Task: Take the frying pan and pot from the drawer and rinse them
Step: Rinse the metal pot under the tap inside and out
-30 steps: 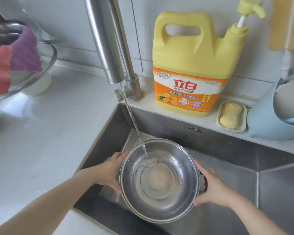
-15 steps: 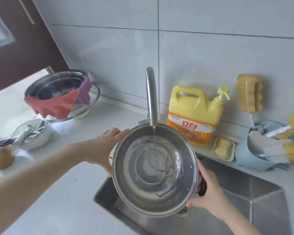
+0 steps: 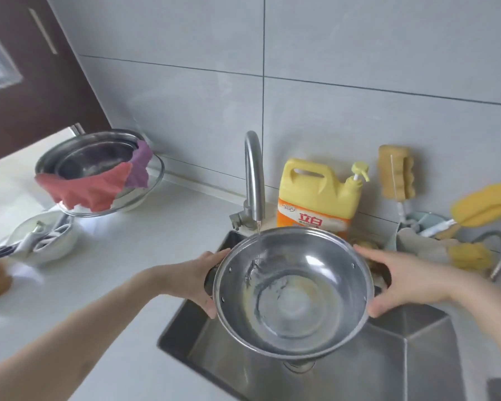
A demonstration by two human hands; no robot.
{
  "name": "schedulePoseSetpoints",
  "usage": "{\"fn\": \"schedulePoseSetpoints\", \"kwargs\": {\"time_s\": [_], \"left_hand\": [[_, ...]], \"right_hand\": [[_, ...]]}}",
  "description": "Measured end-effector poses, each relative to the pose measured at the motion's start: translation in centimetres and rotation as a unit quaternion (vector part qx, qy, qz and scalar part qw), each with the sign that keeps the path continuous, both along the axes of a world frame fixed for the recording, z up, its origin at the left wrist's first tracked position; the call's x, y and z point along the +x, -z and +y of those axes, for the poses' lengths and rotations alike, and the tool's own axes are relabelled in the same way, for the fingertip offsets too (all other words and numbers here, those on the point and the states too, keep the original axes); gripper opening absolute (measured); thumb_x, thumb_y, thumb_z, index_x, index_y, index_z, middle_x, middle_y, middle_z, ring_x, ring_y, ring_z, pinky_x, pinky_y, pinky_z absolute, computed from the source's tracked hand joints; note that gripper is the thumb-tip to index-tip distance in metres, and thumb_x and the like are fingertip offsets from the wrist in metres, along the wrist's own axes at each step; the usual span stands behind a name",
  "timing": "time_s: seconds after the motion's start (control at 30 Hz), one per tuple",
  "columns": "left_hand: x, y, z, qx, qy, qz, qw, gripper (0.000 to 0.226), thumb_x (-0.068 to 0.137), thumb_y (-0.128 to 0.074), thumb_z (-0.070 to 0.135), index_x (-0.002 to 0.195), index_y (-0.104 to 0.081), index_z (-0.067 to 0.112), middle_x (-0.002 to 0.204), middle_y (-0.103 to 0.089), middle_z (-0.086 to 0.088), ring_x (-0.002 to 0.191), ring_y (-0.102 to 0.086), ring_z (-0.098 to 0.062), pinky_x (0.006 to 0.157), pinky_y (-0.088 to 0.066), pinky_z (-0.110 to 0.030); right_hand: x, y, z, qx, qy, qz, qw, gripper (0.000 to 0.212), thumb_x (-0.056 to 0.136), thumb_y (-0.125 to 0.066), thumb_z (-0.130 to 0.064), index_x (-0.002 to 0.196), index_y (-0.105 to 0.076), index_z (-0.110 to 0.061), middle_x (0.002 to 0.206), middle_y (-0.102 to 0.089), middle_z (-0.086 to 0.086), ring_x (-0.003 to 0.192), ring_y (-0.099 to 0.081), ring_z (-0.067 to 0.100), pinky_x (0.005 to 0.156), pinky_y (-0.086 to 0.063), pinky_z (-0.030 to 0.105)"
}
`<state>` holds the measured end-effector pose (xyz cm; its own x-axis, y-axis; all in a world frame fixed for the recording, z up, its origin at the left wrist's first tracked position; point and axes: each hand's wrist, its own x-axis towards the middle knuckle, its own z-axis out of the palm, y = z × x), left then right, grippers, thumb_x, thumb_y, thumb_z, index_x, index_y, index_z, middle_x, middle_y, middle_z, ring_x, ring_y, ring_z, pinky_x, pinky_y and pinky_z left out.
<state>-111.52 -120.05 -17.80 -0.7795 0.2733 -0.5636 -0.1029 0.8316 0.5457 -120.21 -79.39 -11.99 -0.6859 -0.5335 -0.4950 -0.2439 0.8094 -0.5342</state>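
On the far left of the white desk (image 3: 133, 256) sits one small bowl (image 3: 45, 241) holding utensils too blurred to count. Behind it stands a stack of metal bowls (image 3: 99, 157) on a glass dish, with two cloths draped over the rim, one red (image 3: 84, 189) and one purple (image 3: 141, 166).

The left hand (image 3: 197, 277) has its grip closed around the pot's left handle, fingers curled under the rim. The one steel pot (image 3: 294, 293) is held above the sink (image 3: 402, 360), tilted toward the camera, and a thin stream from the single tap (image 3: 253, 180) hits its inner wall on the left. The right hand (image 3: 402, 280) is pressed flat on the pot's right side, its grip around the rim and handle.

Behind the pot stands one yellow soap jug (image 3: 318, 192). Right of it, one sponge (image 3: 396, 175) hangs on the wall, and a blue holder (image 3: 425, 227) carries a yellow brush (image 3: 486, 204).
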Motion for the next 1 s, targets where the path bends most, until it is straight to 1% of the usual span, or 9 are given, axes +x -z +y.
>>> {"fn": "schedulePoseSetpoints", "kwargs": {"time_s": [0.07,0.17,0.23,0.37,0.57,0.7,0.8,0.9,1.0], "left_hand": [[-0.9,-2.3,-1.0,-0.034,0.023,-0.004,0.999,0.130,0.049,-0.090,0.057,0.148,-0.006,0.055,0.130,-0.033,0.017,0.127,-0.038,-0.011,0.114,-0.031,-0.037],[-1.7,-5.3,-1.7,-0.107,0.057,0.013,0.993,0.130,0.054,-0.092,0.050,0.150,-0.005,0.049,0.129,-0.029,0.016,0.115,-0.037,-0.005,0.111,-0.036,-0.034],[-1.7,-6.4,-1.7,-0.162,0.082,0.057,0.982,0.136,0.050,-0.093,0.050,0.148,0.001,0.048,0.127,-0.028,0.012,0.118,-0.030,-0.007,0.109,-0.034,-0.033],[-0.5,-4.6,-1.8,-0.236,0.090,0.181,0.950,0.152,0.042,-0.092,0.056,0.151,0.012,0.037,0.124,-0.029,0.008,0.117,-0.034,-0.013,0.099,-0.042,-0.031],[2.0,4.5,0.8,-0.202,-0.029,0.274,0.940,0.150,0.053,-0.084,0.062,0.152,0.024,0.029,0.143,-0.022,0.004,0.130,-0.031,-0.017,0.102,-0.041,-0.030],[2.9,9.9,4.6,-0.159,-0.071,0.279,0.944,0.150,0.051,-0.077,0.070,0.151,0.026,0.024,0.142,-0.025,0.003,0.129,-0.036,-0.019,0.106,-0.040,-0.029],[3.3,12.0,7.0,-0.144,-0.070,0.330,0.930,0.155,0.043,-0.074,0.077,0.155,0.015,0.018,0.126,-0.036,0.004,0.109,-0.043,-0.015,0.089,-0.055,-0.027],[2.7,12.0,8.6,-0.134,-0.055,0.418,0.897,0.153,0.045,-0.078,0.077,0.157,0.002,0.009,0.119,-0.042,-0.002,0.100,-0.043,-0.018,0.079,-0.058,-0.029],[1.4,11.4,9.9,-0.105,-0.042,0.557,0.823,0.130,0.059,-0.078,0.069,0.150,-0.013,0.003,0.119,-0.043,-0.013,0.100,-0.047,-0.029,0.085,-0.055,-0.040]], "right_hand": [[2.0,3.0,-0.1,-0.095,0.016,-0.042,0.994,0.121,0.042,-0.095,-0.042,0.141,-0.027,-0.058,0.135,-0.046,-0.039,0.128,-0.044,-0.009,0.110,-0.036,0.022],[5.4,8.6,-1.5,-0.177,0.068,-0.058,0.980,0.119,0.046,-0.092,-0.019,0.140,-0.030,-0.059,0.128,-0.061,-0.022,0.113,-0.060,0.004,0.103,-0.046,0.026],[7.1,11.6,-3.0,-0.217,0.114,-0.042,0.969,0.122,0.045,-0.092,-0.017,0.136,-0.025,-0.063,0.124,-0.058,-0.028,0.105,-0.056,-0.010,0.091,-0.044,0.009],[8.1,14.8,-4.4,-0.242,0.174,0.018,0.955,0.142,0.040,-0.097,-0.023,0.146,-0.009,-0.054,0.131,-0.037,-0.012,0.112,-0.043,-0.012,0.086,-0.036,0.006],[5.8,14.1,-1.8,-0.182,0.137,0.166,0.959,0.140,0.041,-0.097,-0.036,0.144,-0.006,-0.063,0.130,-0.018,-0.034,0.080,-0.054,0.014,0.078,-0.043,0.007],[6.3,13.6,1.9,-0.121,0.119,0.202,0.965,0.139,0.049,-0.095,-0.030,0.139,0.003,-0.069,0.134,-0.018,-0.024,0.089,-0.050,0.011,0.081,-0.047,0.016],[7.8,13.2,4.8,-0.091,0.124,0.220,0.963,0.137,0.055,-0.094,-0.028,0.137,0.007,-0.070,0.133,-0.019,-0.018,0.099,-0.048,0.005,0.082,-0.047,0.015],[9.3,12.5,6.6,-0.063,0.143,0.288,0.945,0.141,0.052,-0.096,-0.020,0.142,0.002,-0.066,0.135,-0.025,-0.008,0.091,-0.055,0.006,0.083,-0.046,0.019],[10.7,11.6,7.9,-0.044,0.179,0.394,0.900,0.147,0.040,-0.099,-0.013,0.152,-0.010,-0.047,0.127,-0.036,0.009,0.087,-0.061,0.020,0.084,-0.055,0.031]]}}
